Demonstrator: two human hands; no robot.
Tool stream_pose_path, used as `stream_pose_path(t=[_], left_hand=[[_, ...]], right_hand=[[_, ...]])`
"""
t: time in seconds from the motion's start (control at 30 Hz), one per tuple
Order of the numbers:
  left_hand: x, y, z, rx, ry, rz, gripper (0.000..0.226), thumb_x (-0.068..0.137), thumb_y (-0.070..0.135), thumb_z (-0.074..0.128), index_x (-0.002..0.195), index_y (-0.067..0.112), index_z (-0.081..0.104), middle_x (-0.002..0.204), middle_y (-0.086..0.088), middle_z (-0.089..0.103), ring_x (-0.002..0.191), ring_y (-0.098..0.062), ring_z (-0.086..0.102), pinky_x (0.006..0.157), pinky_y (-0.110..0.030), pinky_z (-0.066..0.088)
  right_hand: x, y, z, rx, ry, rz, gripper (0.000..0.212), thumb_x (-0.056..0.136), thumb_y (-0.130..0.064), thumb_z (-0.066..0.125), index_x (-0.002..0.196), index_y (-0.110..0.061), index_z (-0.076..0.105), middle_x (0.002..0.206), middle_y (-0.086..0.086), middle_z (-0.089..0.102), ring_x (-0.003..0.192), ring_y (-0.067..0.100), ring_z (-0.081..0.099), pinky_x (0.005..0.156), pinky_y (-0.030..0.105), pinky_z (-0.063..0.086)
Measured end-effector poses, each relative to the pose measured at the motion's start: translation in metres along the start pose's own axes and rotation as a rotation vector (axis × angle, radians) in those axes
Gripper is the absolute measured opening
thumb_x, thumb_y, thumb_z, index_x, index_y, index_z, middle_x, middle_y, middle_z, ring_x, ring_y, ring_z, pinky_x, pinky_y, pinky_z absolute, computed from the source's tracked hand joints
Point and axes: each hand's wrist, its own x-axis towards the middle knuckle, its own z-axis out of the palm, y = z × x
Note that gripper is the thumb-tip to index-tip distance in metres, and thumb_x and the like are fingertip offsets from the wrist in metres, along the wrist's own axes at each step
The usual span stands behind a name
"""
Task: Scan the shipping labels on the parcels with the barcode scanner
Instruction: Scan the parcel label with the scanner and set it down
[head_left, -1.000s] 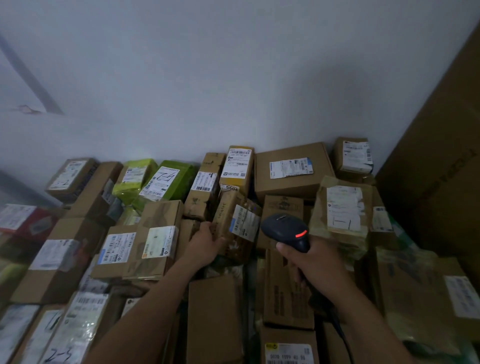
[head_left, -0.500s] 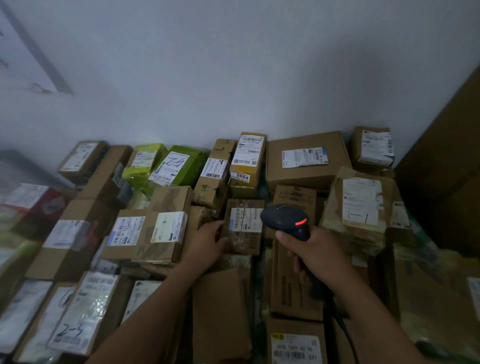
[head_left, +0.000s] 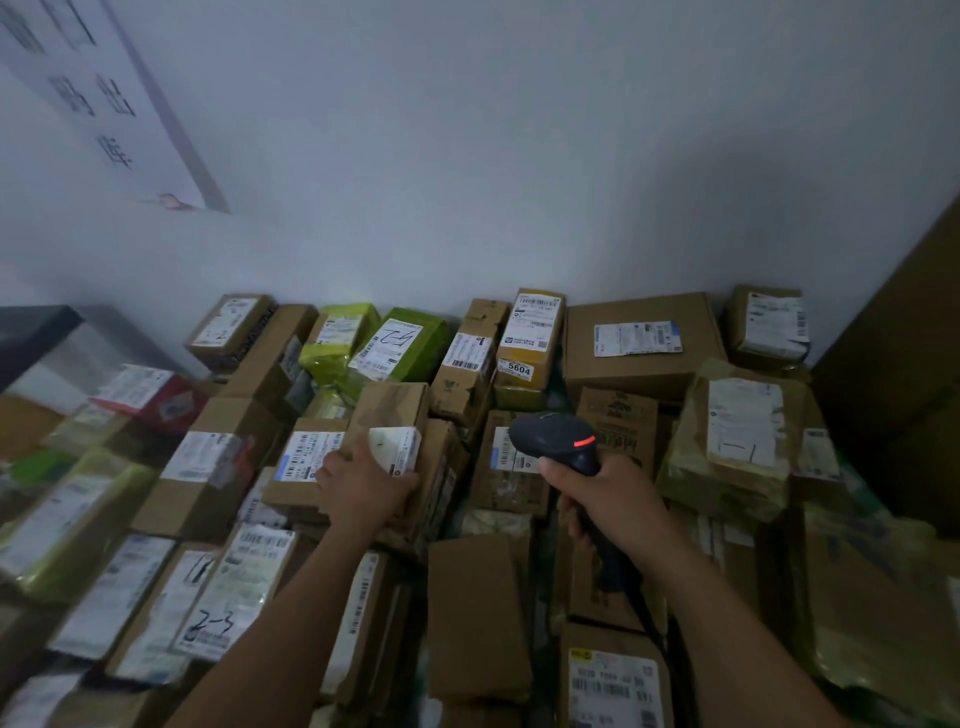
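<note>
A pile of labelled parcels fills the lower view, mostly brown cardboard. My right hand (head_left: 608, 501) grips a black barcode scanner (head_left: 558, 439) with a red light on its head; its cable runs down past my wrist. The scanner head hangs over a small brown box with a white and blue label (head_left: 511, 460). My left hand (head_left: 366, 486) lies on a brown cardboard box with a white label (head_left: 395, 415), fingers curled over its near edge and covering part of the label. Left of it a flat box shows a barcode label (head_left: 306, 454).
A white wall rises behind the pile, with a poster at the upper left. Two green packets (head_left: 415, 340) and a large brown box (head_left: 639, 343) lie against the wall. A big cardboard sheet (head_left: 904, 395) stands at the right. Plastic-wrapped parcels lie at the left and right edges.
My left hand has let go of the small box in the middle and shifted left onto the brown box with the white label. The scanner stays in place. My view has tilted upward.
</note>
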Motion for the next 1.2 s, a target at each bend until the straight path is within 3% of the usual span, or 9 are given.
stream_pose_path(t=[0.17, 0.3, 0.4, 0.57, 0.67, 0.8, 0.97, 1.2], left_hand=[[-0.03, 0.038, -0.004, -0.151, 0.056, 0.148, 0.091, 0.079, 0.055, 0.068, 0.152, 0.028, 0.021, 0.148, -0.019, 0.025, 0.137, -0.039, 0.025, 0.111, -0.048, 0.027], [-0.042, 0.079, 0.014, -0.21, -0.036, 0.299, 0.092, 0.075, 0.063, 0.064, 0.149, 0.033, 0.019, 0.139, -0.013, 0.037, 0.125, -0.032, 0.043, 0.101, -0.043, 0.044], [-0.04, 0.097, 0.037, -0.245, -0.179, 0.28, 0.093, 0.073, 0.065, 0.064, 0.149, 0.031, 0.023, 0.137, -0.011, 0.041, 0.123, -0.031, 0.045, 0.099, -0.043, 0.046], [-0.035, 0.116, 0.067, -0.354, -0.232, 0.217, 0.103, 0.077, 0.057, 0.073, 0.153, 0.022, 0.012, 0.144, -0.017, 0.023, 0.129, -0.037, 0.031, 0.105, -0.043, 0.035], [-0.03, 0.118, 0.085, -0.311, -0.239, 0.244, 0.113, 0.075, 0.048, 0.079, 0.155, 0.022, 0.003, 0.141, -0.02, 0.021, 0.126, -0.042, 0.033, 0.103, -0.044, 0.036], [-0.024, 0.116, 0.097, -0.25, -0.29, 0.151, 0.114, 0.076, 0.044, 0.08, 0.153, 0.022, -0.001, 0.141, -0.023, 0.021, 0.123, -0.047, 0.036, 0.1, -0.046, 0.038], [-0.018, 0.113, 0.104, -0.189, -0.254, 0.155, 0.114, 0.075, 0.05, 0.08, 0.152, 0.016, 0.003, 0.142, -0.024, 0.022, 0.123, -0.046, 0.036, 0.103, -0.05, 0.038], [-0.025, 0.097, 0.107, 0.026, -0.355, 0.192, 0.106, 0.078, 0.061, 0.071, 0.152, 0.015, 0.011, 0.145, -0.021, 0.015, 0.133, -0.043, 0.03, 0.112, -0.053, 0.032]], right_hand=[[-0.005, -0.003, -0.01, 0.05, 0.085, 0.003, 0.038, 0.091, -0.035, 0.065, 0.074, -0.001, 0.063, 0.056, 0.009, 0.059, 0.044, 0.016, 0.055, 0.042, 0.021, 0.045], [-0.005, 0.006, -0.024, 0.195, 0.218, 0.021, 0.034, 0.088, -0.036, 0.068, 0.074, -0.006, 0.063, 0.062, 0.011, 0.062, 0.051, 0.021, 0.058, 0.05, 0.029, 0.046], [-0.004, 0.013, -0.04, 0.249, 0.28, 0.05, 0.031, 0.088, -0.035, 0.068, 0.081, -0.006, 0.064, 0.065, 0.009, 0.064, 0.051, 0.02, 0.058, 0.049, 0.03, 0.047], [-0.004, 0.027, -0.056, 0.278, 0.315, 0.066, 0.028, 0.088, -0.034, 0.067, 0.082, -0.006, 0.063, 0.064, 0.007, 0.063, 0.048, 0.017, 0.057, 0.048, 0.029, 0.046], [-0.003, 0.034, -0.058, 0.269, 0.326, 0.09, 0.031, 0.088, -0.037, 0.067, 0.079, -0.007, 0.064, 0.061, 0.006, 0.063, 0.05, 0.017, 0.058, 0.052, 0.029, 0.048], [0.003, 0.038, -0.056, 0.241, 0.283, 0.068, 0.03, 0.088, -0.036, 0.068, 0.082, -0.006, 0.065, 0.065, 0.007, 0.064, 0.051, 0.018, 0.058, 0.051, 0.029, 0.048], [0.008, 0.042, -0.047, 0.265, 0.215, 0.037, 0.026, 0.088, -0.031, 0.068, 0.082, -0.006, 0.063, 0.064, 0.009, 0.061, 0.047, 0.018, 0.056, 0.048, 0.03, 0.045], [0.007, 0.048, -0.038, 0.251, 0.193, 0.036, 0.028, 0.088, -0.034, 0.068, 0.078, -0.008, 0.064, 0.065, 0.007, 0.063, 0.048, 0.02, 0.057, 0.049, 0.03, 0.046]])
